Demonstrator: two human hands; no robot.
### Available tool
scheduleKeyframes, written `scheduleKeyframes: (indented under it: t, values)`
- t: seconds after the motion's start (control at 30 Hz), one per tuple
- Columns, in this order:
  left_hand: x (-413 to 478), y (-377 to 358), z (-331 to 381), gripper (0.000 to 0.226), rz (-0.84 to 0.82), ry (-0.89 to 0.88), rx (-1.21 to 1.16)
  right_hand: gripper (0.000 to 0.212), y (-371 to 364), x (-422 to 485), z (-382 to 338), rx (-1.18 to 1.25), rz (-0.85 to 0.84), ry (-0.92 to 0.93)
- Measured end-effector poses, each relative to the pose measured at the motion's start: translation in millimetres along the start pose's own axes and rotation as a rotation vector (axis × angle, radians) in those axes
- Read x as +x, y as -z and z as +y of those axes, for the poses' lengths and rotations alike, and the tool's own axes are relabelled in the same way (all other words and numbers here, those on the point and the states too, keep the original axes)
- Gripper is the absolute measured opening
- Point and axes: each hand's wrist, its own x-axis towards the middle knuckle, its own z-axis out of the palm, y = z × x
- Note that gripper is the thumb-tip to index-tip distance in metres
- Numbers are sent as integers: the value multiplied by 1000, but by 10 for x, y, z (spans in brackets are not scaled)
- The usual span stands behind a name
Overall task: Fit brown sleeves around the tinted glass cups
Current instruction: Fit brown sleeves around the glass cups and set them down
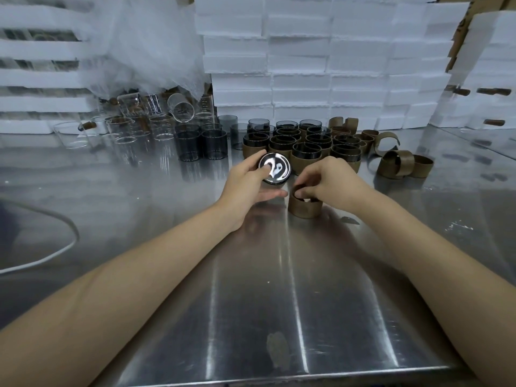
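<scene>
**A:** While the sleeve is not yet on the cup, log this step as pre-fit. Your left grip (245, 185) is curled round the tinted glass cup (275, 169), which looks to be held clear of the tabletop (279, 289). Your right grip (329, 180) has its fingers hooked over the top rim of a brown sleeve (304, 209), which stands directly beneath that grip.

**B:** Orientation?

**A:** The cup is tilted. One round end faces up toward you, and the axis runs away and down. Glare hides whether that end is base or mouth. The sleeve's axis is upright, open end up, just right of the left grip and apart from the cup.

**B:** Next move?

**A:** Judgement: you turn the cup until its axis matches the sleeve's. Then seat it while the right grip steadies the rim. Sleeved cups (307, 146) sit just beyond both grips, and loose sleeves (399, 163) lie off to the right grip's right.
</scene>
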Motion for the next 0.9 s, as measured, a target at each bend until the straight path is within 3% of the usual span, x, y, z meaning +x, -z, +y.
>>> scheduleKeyframes:
  t: [0.1, 0.2, 0.3, 0.37, 0.5, 0.67, 0.9]
  values:
    - [-11, -1, -16, 45, -23, -45, 22, 20, 60, -37, -66, 69, -26, 42]
    - [-20, 7, -33, 47, -56, -80, 6, 29, 68, -59, -155, 419, -40, 88]
    - [-31, 5, -30, 47, -87, -82, -2, 28, 36, -39, -203, 570, 135, 53]
    - [-35, -10, -18, 44, -97, -89, 54, 12, 15, -47, -215, 542, 265, 9]
    - [-60, -48, 18, 33, -74, -65, 80, 31, -29, -28, -151, 376, 373, -56]
    - [-83, -36, 29, 42, -73, -55, 96, 34, -73, -32, -177, 201, 438, 13]
    - [-58, -27, -25, 55, -94, -150, 168, 34, -111, -77, -229, 300, 322, -8]
